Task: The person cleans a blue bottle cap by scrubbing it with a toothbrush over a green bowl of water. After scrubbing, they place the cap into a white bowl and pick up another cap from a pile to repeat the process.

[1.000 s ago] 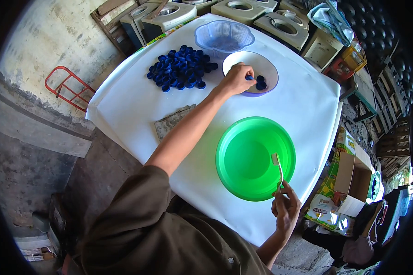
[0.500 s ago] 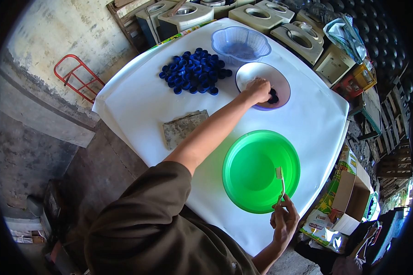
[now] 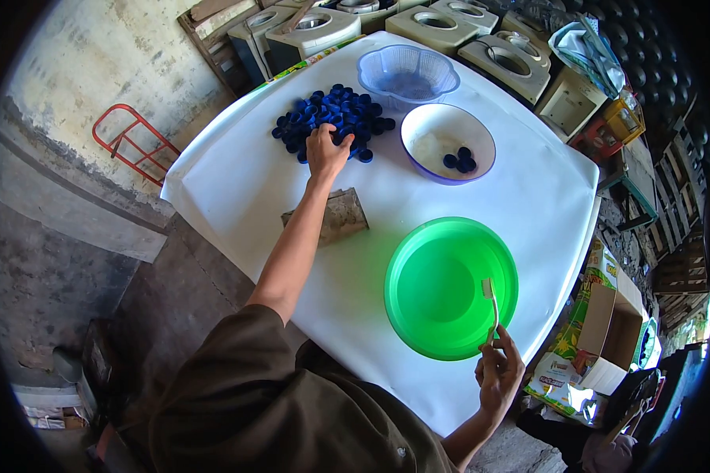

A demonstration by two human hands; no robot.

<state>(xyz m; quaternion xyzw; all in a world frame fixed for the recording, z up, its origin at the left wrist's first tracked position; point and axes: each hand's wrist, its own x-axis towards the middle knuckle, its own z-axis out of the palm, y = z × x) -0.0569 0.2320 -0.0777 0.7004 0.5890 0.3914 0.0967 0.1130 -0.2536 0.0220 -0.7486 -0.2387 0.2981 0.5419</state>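
Observation:
My left hand (image 3: 328, 152) reaches over the near side of a heap of dark blue bottle caps (image 3: 347, 112), thumb and fingers apart; whether a fingertip touches a cap is hard to make out. My right hand (image 3: 500, 370) grips a toothbrush (image 3: 494, 311) by its handle, bristle end up, over the right rim of a green basin (image 3: 426, 284). Several dark caps (image 3: 463, 162) lie in a white bowl with a purple outside (image 3: 427, 134), beside a whitish patch that looks like foam or liquid.
Behind the bowl stands a blue perforated plastic basket (image 3: 409, 72). A worn grey block (image 3: 343, 217) lies partly under my left forearm. White sheeting (image 3: 237, 189) covers the table. An open cardboard box (image 3: 611, 331) is at the right, a red metal frame (image 3: 138, 142) at the left.
My left hand has left the white bowl and moved left to the heap of caps. Several caps now show in the bowl. My right hand keeps the toothbrush over the basin, shifted slightly.

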